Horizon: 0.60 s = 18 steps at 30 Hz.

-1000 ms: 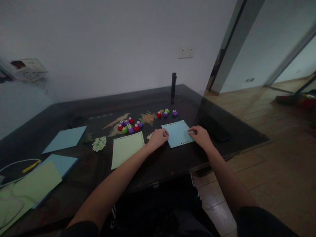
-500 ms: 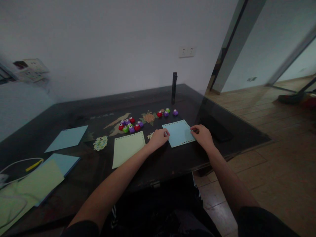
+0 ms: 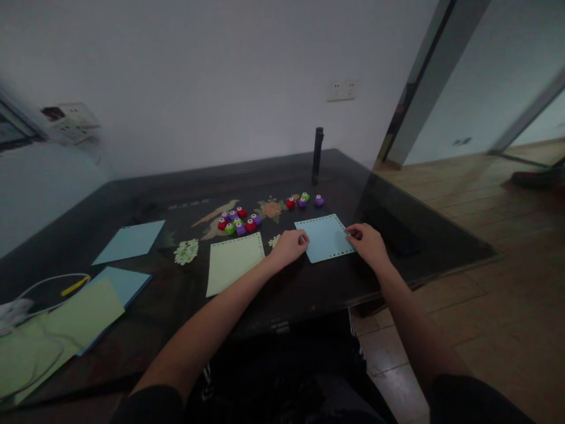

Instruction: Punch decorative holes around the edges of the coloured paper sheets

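A light blue sheet of paper (image 3: 327, 240) lies flat on the dark table, with rows of small punched holes along its far and near edges. My left hand (image 3: 289, 247) rests at the sheet's left edge, thumb and fingers closed together on it. On the opposite side, my right hand (image 3: 367, 242) pinches the right edge between thumb and fingers. Left of my left hand is a pale green sheet (image 3: 233, 262) with holes along its far edge, partly covered by my forearm.
Small red, purple and green pieces with round white tops stand in a cluster (image 3: 238, 224) and a smaller group (image 3: 302, 201). A black upright cylinder (image 3: 317, 156) stands behind. Farther left lie blue paper (image 3: 130, 242), stacked sheets (image 3: 97, 306) and a white cable (image 3: 39, 282). A dark flat object (image 3: 392, 232) lies right.
The whole view has shifted slightly, so the table and things appear a little further right. Both hands keep their places at the blue sheet's edges.
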Available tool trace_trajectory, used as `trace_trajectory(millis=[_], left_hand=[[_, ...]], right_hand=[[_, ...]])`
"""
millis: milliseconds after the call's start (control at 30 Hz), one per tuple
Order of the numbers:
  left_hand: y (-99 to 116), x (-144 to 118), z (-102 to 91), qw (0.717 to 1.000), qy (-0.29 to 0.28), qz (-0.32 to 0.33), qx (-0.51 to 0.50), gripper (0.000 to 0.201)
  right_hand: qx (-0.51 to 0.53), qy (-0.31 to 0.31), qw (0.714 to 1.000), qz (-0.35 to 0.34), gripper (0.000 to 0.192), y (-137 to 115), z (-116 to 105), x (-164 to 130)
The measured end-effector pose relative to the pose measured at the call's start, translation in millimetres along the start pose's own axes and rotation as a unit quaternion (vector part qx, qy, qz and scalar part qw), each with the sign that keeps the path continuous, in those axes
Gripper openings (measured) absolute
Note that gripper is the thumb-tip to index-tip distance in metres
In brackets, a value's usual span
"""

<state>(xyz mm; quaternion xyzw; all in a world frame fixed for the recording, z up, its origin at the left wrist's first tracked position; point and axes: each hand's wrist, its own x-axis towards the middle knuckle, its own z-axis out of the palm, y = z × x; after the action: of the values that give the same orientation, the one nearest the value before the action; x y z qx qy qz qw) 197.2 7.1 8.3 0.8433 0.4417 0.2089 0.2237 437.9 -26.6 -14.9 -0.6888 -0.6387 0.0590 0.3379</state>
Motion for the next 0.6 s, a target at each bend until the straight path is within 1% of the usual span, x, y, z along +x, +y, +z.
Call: trace_trajectory(millis=[100, 167, 233, 300, 367, 467, 533, 600], left_hand=[[2.6, -1.7, -4.9, 1.000, 0.003, 0.006, -0.002, 0.016], [4.8, -5.5, -13.6, 1.000, 0.012, 0.010, -0.006, 0.016], [4.1, -13.2, -27.7, 0.999, 0.032, 0.019, -0.014, 0.015], [-3.0, -25.8, -46.8, 0.998, 0.059, 0.021, -0.023, 0.015], [-19.1, -43.0, -68.7, 0.996, 0.082, 0.008, -0.019, 0.015], [-57.0, -73.8, -99.0, 0.991, 0.129, -0.036, 0.026, 0.014], [-84.4, -93.0, -113.4, 0.983, 0.162, -0.065, 0.063, 0.014], [-106.6, -107.3, -121.5, 0.972, 0.204, -0.082, 0.082, 0.015]], right_hand=[[0.012, 0.021, 1.000, 0.000, 0.019, 1.7, 0.0, 1.8], [0.013, 0.039, 0.999, -0.005, 0.020, 0.3, -0.9, 3.7], [0.016, 0.048, 0.999, -0.019, 0.020, -5.7, -2.2, 5.7], [0.027, 0.048, 0.998, -0.042, 0.020, -18.6, -2.9, 7.4], [0.051, 0.038, 0.996, -0.070, 0.019, -39.6, -2.3, 8.3], [0.102, -0.003, 0.988, -0.120, 0.018, -84.1, 2.8, 9.1], [0.115, -0.035, 0.978, -0.168, 0.018, -117.6, 10.0, 10.4], [0.107, -0.068, 0.968, -0.217, 0.017, -149.4, 21.5, 13.4]])
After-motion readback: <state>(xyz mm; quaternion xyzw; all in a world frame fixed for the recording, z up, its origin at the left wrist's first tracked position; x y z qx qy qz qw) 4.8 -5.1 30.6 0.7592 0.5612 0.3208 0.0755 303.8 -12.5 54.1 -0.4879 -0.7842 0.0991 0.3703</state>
